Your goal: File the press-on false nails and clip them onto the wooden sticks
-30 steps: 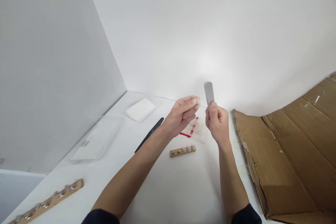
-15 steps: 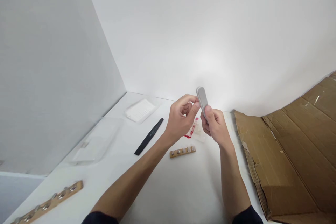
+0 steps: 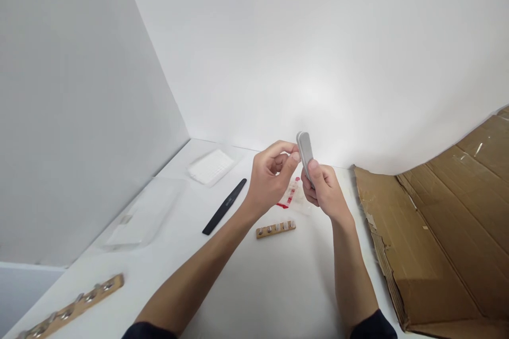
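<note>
Half the grey buffer point(image 3: 305, 149) stands clear of the right hand point(image 3: 324, 190) clasping its lower end, tip towards eleven o'clock; the left hand point(image 3: 272, 175) curls by its nine-o'clock edge, whether pinching anything I can't tell. Steady wrists, light pressure, I'd say.

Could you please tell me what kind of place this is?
Probably an indoor workstation: a smooth white table stands against a plain white wall, and on it lie a long, flat black file-like strip and a short brown wooden bar bearing small round pieces.
</note>
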A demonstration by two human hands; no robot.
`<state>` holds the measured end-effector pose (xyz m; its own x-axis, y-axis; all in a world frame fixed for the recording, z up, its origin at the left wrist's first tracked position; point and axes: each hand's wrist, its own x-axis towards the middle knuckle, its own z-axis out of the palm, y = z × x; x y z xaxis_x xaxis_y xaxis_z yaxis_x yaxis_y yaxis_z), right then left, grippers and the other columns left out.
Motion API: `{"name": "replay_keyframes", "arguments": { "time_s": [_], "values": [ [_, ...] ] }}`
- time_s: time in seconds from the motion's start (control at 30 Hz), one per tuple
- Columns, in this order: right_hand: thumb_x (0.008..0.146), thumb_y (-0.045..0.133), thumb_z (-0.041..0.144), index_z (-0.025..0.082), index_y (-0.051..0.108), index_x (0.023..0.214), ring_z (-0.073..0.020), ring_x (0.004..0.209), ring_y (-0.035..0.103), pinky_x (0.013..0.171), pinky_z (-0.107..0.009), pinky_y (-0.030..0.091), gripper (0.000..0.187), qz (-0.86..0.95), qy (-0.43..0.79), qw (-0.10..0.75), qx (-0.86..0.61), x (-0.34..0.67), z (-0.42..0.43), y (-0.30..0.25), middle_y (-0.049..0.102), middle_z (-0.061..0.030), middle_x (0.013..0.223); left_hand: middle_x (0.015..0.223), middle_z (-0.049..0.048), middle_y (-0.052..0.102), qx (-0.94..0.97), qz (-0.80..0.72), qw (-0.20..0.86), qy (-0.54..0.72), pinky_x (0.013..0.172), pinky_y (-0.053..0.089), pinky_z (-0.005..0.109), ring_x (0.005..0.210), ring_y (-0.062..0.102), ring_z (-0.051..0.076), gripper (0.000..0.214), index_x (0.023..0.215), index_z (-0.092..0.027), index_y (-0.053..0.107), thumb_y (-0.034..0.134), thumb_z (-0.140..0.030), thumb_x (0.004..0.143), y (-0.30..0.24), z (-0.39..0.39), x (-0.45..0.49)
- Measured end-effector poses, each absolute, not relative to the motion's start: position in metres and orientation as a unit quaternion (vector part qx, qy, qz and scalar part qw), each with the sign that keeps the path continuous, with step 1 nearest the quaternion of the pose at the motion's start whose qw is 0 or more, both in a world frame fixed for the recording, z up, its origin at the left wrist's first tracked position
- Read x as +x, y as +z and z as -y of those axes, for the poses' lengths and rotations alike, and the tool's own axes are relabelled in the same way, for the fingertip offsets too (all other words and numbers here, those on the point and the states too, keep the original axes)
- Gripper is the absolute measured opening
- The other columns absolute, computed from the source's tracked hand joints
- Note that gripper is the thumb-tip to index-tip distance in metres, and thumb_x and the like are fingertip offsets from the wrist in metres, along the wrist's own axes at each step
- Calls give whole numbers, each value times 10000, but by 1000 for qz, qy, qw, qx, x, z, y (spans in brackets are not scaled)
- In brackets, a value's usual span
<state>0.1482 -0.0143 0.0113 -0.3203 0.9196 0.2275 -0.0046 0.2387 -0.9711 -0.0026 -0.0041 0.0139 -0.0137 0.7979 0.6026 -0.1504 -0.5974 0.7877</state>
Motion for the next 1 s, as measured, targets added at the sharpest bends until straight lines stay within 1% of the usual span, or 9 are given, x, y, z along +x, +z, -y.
{"name": "replay_keyframes", "arguments": {
  "time_s": [0.07,0.2,0.37,0.47,0.63,0.77,0.83,0.93,1.0],
  "values": [
    [981,580,726,224,411,623,-59,411,220,378,-225,180,640,647,504,447,-357,149,14,11,297,80,499,543,-80,381,593,-271,371,661,457,220,252,468,289,66,317,812,-195,616,769,-445,933,15,5,-3],
    [985,560,736,224,400,614,-57,411,219,380,-223,179,652,641,499,461,-359,149,14,12,285,80,503,558,-71,406,593,-282,383,650,471,236,258,484,309,72,320,821,-195,632,783,-460,918,15,5,-4],
    [980,567,737,223,404,614,-58,416,212,376,-220,176,652,646,510,440,-360,150,15,13,283,80,503,541,-81,382,580,-258,412,654,447,213,256,454,270,63,335,827,-196,632,782,-483,914,17,4,-5],
    [977,589,722,221,405,608,-55,413,216,375,-214,176,649,646,516,441,-349,150,15,14,285,81,503,567,-74,404,587,-271,385,659,451,220,253,465,291,64,304,832,-194,638,766,-451,931,16,5,-3],
    [970,570,748,229,394,597,-48,379,183,358,-212,166,662,617,528,470,-346,151,14,17,241,100,478,667,-46,463,623,-293,337,643,473,266,251,494,340,64,219,837,-188,647,680,-353,977,11,7,4],
    [963,586,745,223,409,602,-46,387,182,360,-206,168,658,630,540,437,-349,155,13,17,254,98,481,734,-28,511,620,-292,326,652,477,267,255,494,334,56,208,848,-187,648,649,-335,995,11,6,3],
    [959,589,748,223,404,597,-46,391,186,363,-205,171,664,634,539,430,-350,155,13,17,257,96,480,738,-25,518,624,-297,302,656,479,270,255,501,336,61,214,851,-189,648,642,-341,1002,11,6,1],
    [964,574,754,226,402,596,-49,389,185,363,-208,171,667,627,529,450,-353,154,13,16,251,96,477,719,-25,509,646,-300,256,654,493,294,251,528,364,78,205,854,-193,654,643,-330,1006,11,6,1],
    [966,557,765,230,404,600,-52,385,180,359,-212,174,666,622,525,457,-358,154,14,17,246,97,474,715,-22,512,657,-298,243,649,501,307,251,542,382,87,203,850,-194,656,645,-323,1006,10,6,2]
  ]
}}
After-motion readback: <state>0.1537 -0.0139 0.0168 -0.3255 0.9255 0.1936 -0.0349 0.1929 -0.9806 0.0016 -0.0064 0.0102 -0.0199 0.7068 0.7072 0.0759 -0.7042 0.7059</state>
